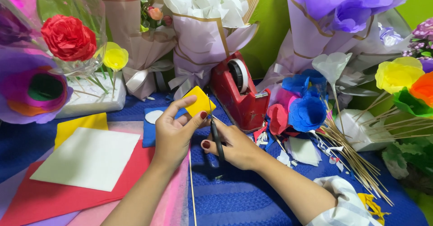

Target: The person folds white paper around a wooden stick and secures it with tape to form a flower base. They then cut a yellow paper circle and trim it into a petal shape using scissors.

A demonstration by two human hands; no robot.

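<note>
Two hands, one small yellow square of felt (pixel 200 101).

My left hand (pixel 173 133) pinches the felt between thumb and fingers just above my right hand (pixel 237 147), which is closed round thin black-handled scissors (pixel 217 138) touching its edge. One red tape dispenser (pixel 240 93) stands behind; a white sheet (pixel 88 158) tops one red sheet (pixel 40 199) on the blue woven cloth (pixel 234 199).

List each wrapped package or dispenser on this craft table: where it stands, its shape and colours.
Tape dispenser: centre, behind the hands; red, wedge-shaped, white roll.
Lilac-wrapped bouquet: back centre; cone, white paper flowers.
Beige-wrapped bouquet: back left; cone.
Purple-wrapped bouquet: back right; large.
</note>
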